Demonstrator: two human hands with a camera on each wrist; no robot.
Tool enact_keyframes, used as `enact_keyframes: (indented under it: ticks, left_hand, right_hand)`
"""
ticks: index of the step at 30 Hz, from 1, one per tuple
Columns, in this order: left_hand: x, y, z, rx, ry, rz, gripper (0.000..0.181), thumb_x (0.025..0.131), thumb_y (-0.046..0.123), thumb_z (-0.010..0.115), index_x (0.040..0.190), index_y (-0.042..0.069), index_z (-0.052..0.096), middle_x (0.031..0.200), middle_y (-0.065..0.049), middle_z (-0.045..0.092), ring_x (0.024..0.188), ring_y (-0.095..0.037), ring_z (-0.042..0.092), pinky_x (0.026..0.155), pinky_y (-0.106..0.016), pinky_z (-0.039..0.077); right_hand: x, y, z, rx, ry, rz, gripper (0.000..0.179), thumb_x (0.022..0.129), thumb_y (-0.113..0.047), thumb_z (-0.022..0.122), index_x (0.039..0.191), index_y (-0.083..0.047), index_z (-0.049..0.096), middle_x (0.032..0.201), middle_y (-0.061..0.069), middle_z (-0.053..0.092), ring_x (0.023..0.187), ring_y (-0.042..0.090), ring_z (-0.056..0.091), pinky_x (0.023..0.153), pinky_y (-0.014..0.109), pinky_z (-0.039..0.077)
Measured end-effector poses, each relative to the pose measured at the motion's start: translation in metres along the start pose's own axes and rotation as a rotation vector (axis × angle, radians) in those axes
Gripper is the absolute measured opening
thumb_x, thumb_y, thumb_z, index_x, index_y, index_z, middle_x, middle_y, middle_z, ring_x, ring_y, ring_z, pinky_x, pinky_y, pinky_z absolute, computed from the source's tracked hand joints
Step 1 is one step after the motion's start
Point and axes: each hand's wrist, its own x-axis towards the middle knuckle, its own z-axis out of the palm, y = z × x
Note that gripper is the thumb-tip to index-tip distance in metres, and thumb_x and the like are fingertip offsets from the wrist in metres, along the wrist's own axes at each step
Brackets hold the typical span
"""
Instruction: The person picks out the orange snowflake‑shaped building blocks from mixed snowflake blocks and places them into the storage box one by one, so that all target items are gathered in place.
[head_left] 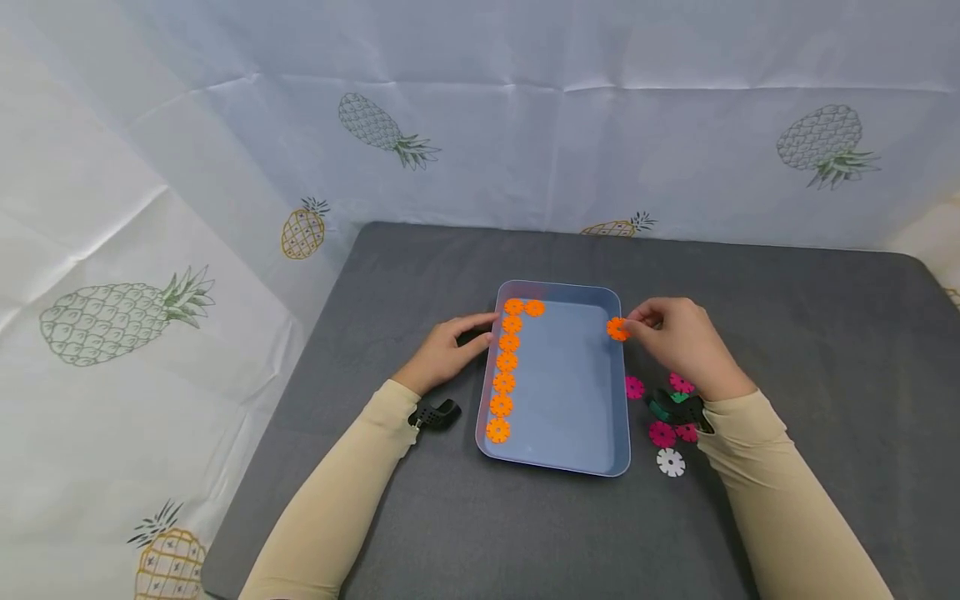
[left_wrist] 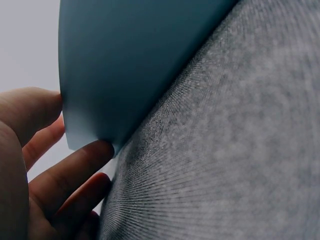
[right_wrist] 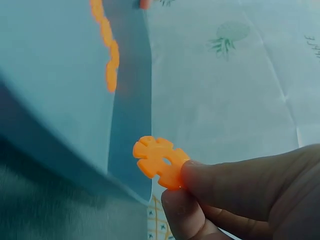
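A blue-grey rectangular tray lies on the table. Along its left inner side runs a column of orange notched discs, and one more orange disc lies beside the top one. My right hand pinches another orange notched disc between thumb and finger at the tray's right rim, near the far corner. With fairly straight fingers my left hand touches the tray's left wall; in the left wrist view its thumb and fingertips rest against the blue wall.
Right of the tray, partly under my right wrist, lie several pink discs, a green disc and a white disc. The grey table ends at a pineapple-print cloth behind and at left. Black bands sit on both wrists.
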Motion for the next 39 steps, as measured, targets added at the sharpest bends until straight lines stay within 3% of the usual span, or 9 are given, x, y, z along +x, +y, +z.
enact_keyframes:
  ticks: [8, 20, 39]
  left_hand:
    - [0.001, 0.0, -0.001, 0.01, -0.001, -0.002, 0.045, 0.107, 0.033, 0.064, 0.15, 0.019, 0.062, 0.15, -0.001, 0.062, 0.142, -0.024, 0.053, 0.12, -0.047, 0.04]
    - [0.0, 0.0, -0.001, 0.011, 0.001, -0.011, 0.044, 0.107, 0.034, 0.065, 0.149, 0.023, 0.062, 0.15, -0.001, 0.061, 0.143, -0.023, 0.052, 0.121, -0.047, 0.039]
    - [-0.001, -0.001, 0.001, -0.001, -0.002, -0.015, 0.044, 0.107, 0.035, 0.065, 0.15, 0.023, 0.062, 0.151, 0.0, 0.06, 0.144, -0.023, 0.051, 0.121, -0.048, 0.038]
  right_hand:
    - [0.012, -0.011, 0.009, 0.057, -0.052, 0.008, 0.021, 0.103, -0.017, 0.068, 0.107, 0.002, 0.074, 0.101, 0.019, 0.075, 0.082, 0.027, 0.063, 0.069, 0.034, 0.05]
    - [0.028, -0.02, 0.027, 0.107, -0.092, 0.015, 0.021, 0.103, -0.02, 0.069, 0.104, 0.001, 0.074, 0.1, 0.019, 0.075, 0.082, 0.027, 0.06, 0.068, 0.034, 0.049]
    - [0.054, -0.038, 0.062, 0.097, -0.166, 0.014, 0.02, 0.103, -0.017, 0.066, 0.102, 0.0, 0.077, 0.09, 0.014, 0.073, 0.069, 0.022, 0.054, 0.063, 0.032, 0.045]
